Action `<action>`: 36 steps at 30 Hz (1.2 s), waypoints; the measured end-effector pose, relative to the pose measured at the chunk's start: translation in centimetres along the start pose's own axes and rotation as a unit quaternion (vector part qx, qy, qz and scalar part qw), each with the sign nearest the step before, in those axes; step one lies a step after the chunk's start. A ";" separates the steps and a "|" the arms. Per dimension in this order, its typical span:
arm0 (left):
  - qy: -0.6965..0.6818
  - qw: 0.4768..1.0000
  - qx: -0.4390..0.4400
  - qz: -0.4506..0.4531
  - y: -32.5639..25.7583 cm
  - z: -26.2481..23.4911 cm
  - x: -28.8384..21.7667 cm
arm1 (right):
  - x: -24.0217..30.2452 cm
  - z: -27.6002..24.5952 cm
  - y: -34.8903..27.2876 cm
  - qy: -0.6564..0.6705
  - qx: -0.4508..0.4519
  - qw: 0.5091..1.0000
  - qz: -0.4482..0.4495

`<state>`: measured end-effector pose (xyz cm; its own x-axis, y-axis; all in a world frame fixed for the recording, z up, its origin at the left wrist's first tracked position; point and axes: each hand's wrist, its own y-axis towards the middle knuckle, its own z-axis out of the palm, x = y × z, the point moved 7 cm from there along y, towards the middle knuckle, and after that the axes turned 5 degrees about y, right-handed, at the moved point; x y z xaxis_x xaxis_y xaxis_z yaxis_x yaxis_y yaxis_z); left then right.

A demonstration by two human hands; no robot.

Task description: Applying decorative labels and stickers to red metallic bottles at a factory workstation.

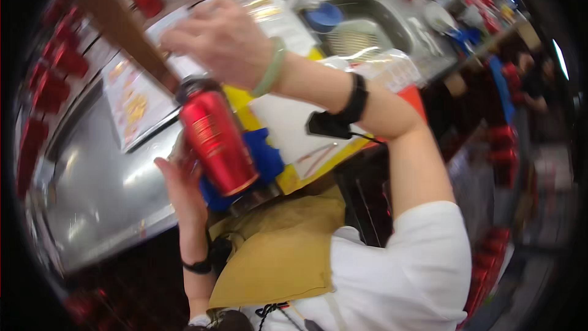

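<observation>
Steel counter (104,190), sink (373,18), red cans (52,79) around.

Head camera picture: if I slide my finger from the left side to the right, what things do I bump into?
Red cans on the shelf → shiny metal counter → left hand → red bottle → black wristband → white sleeve
</observation>
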<state>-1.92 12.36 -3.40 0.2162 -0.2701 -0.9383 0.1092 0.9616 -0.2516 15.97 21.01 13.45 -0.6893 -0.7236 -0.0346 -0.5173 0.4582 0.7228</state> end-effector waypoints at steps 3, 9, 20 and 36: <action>0.028 0.999 0.025 0.008 1.4 0.6 -0.5 | 0.2 1.1 -1.0 0.218 -0.107 0.965 0.095; 0.046 0.994 0.103 0.006 0.2 2.1 -1.2 | 1.8 -0.2 -5.0 0.351 0.008 0.867 0.355; 0.223 0.851 0.392 0.268 -9.1 14.6 -5.7 | 8.0 -18.5 -14.8 0.233 0.088 0.899 0.360; 0.255 0.902 0.245 0.247 -0.1 14.2 -2.6 | 12.3 -63.2 -59.0 -0.547 -0.068 0.498 0.669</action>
<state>11.34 12.31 2.42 -0.1056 0.3632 -0.9257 0.5651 0.7879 0.2447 70.08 -47.59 13.98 -0.2733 0.9316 0.2396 0.7642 0.0590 0.6422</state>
